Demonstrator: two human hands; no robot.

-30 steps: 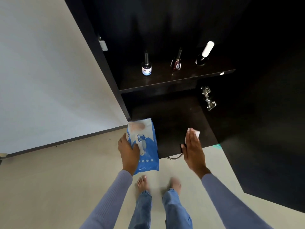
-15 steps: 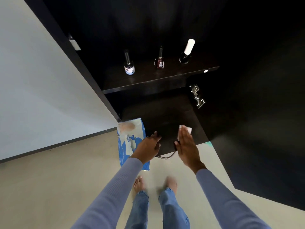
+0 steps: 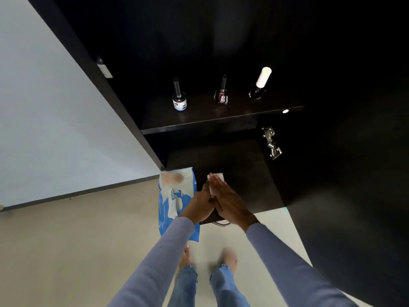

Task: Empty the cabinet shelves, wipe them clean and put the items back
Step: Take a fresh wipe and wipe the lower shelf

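An open dark cabinet has an upper shelf carrying three small bottles: a blue-labelled one, a dark red one and a black one with a white cap. The lower shelf is bare. My left hand and my right hand meet in front of the lower shelf's front edge. A white wipe sits between them, its end sticking out past my right fingertips. My left fingers pinch it against my flat right palm. A blue wipes pack lies on the floor just left of my hands.
The open cabinet door stands dark on the right, with a metal hinge on the cabinet's inner right side. A white wall runs along the left. Beige floor spreads below, where my bare feet stand. A thin metal loop shows under my hands.
My left hand let go of the blue wipes pack and moved right to meet my right hand on the wipe. The pack stays on the floor.
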